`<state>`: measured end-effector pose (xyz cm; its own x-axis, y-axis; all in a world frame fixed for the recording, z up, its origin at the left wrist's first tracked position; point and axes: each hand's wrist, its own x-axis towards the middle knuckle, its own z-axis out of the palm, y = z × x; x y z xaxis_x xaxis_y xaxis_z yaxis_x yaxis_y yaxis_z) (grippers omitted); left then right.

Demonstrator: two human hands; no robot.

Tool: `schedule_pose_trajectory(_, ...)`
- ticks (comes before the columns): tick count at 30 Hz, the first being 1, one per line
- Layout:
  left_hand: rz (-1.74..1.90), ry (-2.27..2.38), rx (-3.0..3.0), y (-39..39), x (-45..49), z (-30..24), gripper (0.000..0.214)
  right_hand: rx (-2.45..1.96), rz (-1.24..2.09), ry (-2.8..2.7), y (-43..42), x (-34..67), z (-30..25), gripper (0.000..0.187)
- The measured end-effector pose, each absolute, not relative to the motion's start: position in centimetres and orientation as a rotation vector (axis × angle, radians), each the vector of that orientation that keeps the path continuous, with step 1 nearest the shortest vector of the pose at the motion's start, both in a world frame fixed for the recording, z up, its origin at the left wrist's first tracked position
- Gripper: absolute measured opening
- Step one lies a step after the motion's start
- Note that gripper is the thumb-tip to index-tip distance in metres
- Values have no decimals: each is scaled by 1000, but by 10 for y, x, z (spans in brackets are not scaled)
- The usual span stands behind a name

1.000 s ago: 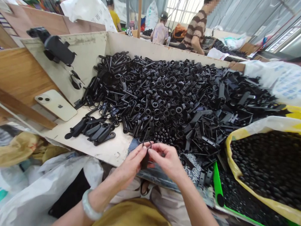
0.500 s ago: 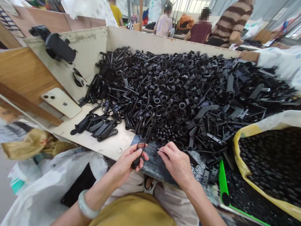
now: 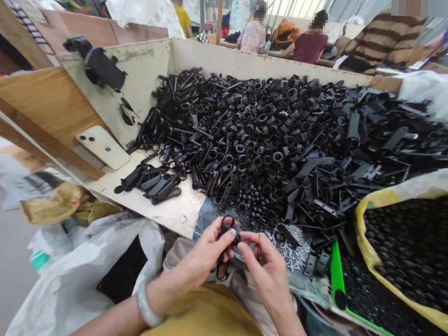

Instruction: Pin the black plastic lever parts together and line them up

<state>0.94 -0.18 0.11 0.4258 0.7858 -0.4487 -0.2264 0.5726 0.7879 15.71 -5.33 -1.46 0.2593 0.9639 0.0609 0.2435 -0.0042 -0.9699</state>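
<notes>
My left hand (image 3: 206, 253) pinches a long black plastic part with a ring end (image 3: 227, 226) just in front of the table's near edge. My right hand (image 3: 262, 267) meets it from the right, fingertips pinched against the same part's ring end; anything small between them is hidden. Right behind the hands lies a big heap of black plastic parts (image 3: 269, 135) in a shallow wooden tray (image 3: 171, 212). A small pile of silver pins (image 3: 292, 249) lies just right of my right hand.
A row of finished black pieces (image 3: 150, 182) and a cream phone (image 3: 103, 146) lie at the tray's left. A yellow bag of small black parts (image 3: 408, 243) and a green bin (image 3: 337, 282) stand at right. White sacks (image 3: 76, 280) lie lower left. Other people work at far tables.
My right hand left the spot by the pins and came back to the left hand. Both hands drew nearer to my body, and the black part is now held between them.
</notes>
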Motion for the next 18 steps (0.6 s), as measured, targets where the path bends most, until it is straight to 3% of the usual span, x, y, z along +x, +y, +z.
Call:
schedule_pose_trajectory(5, 598, 882, 774, -9, 1, -3, 49, -1464, 513, -1501, -56, 165, -10, 19)
schedule_pose_trajectory(13, 386, 854, 1064, -9, -9, 9, 38, -1392, 569, -1614, -52, 170, 5, 20)
schedule_pose_trajectory(18, 365, 846, 1133, -10, -9, 20, 20, -1363, 486, -1640, -53, 169, 2, 16)
